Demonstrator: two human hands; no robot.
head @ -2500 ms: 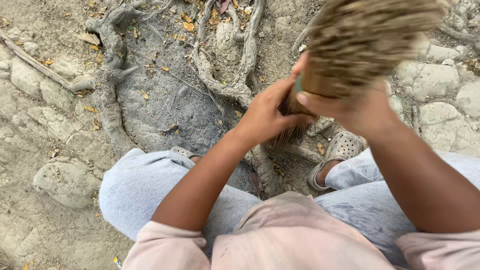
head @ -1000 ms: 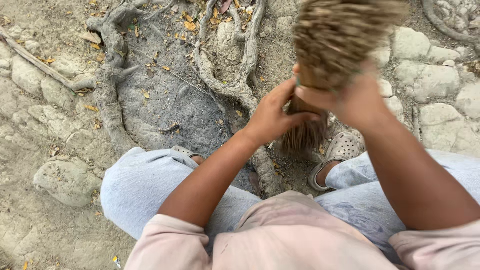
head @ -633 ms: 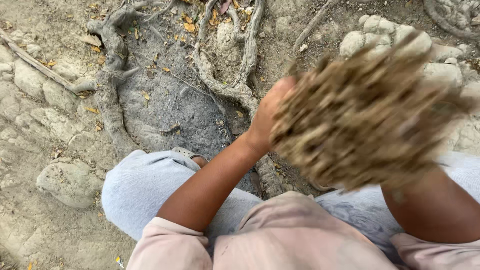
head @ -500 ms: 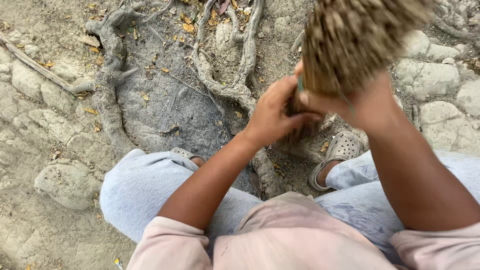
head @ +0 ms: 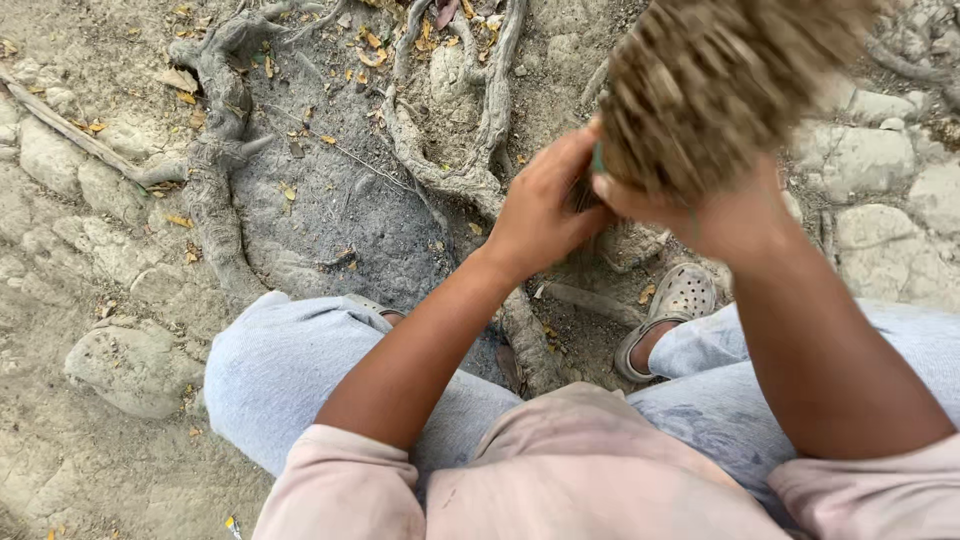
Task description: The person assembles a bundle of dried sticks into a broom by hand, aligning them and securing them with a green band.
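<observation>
Left hand: mine, fingers curled shut around the narrow bound neck of the broom bundle, thumb side toward the right hand, the two hands touching.

Right hand: mine, closed on the same neck from the other side, just under the bushy head; a thin green tie shows between the two grips.

Broom bundle: dry tan grass, head flared and blurred, tipped up toward the camera and above both hands. Half a second ago a dark tuft of stalk ends hung below my hands; now almost none shows, and both hands sit higher against the ground behind. My reading: the bundle has been drawn up and tightened in the grip, stalk ends gathered in rather than loose.

Below the hands: my knees in pale grey trousers, pink shirt hem, one grey perforated clog under the right hand, the other clog barely showing beyond the left knee.

Beyond the hands: packed grey earth, a thick forked tree root running just left of the left hand, another gnarled root well to the left, scattered yellow leaves.

Edges and room: pale stones near the right hand; a rounded stone outside the left knee. Open ground lies left of the hands, between the two roots; the right side is crowded by bundle and stones.
</observation>
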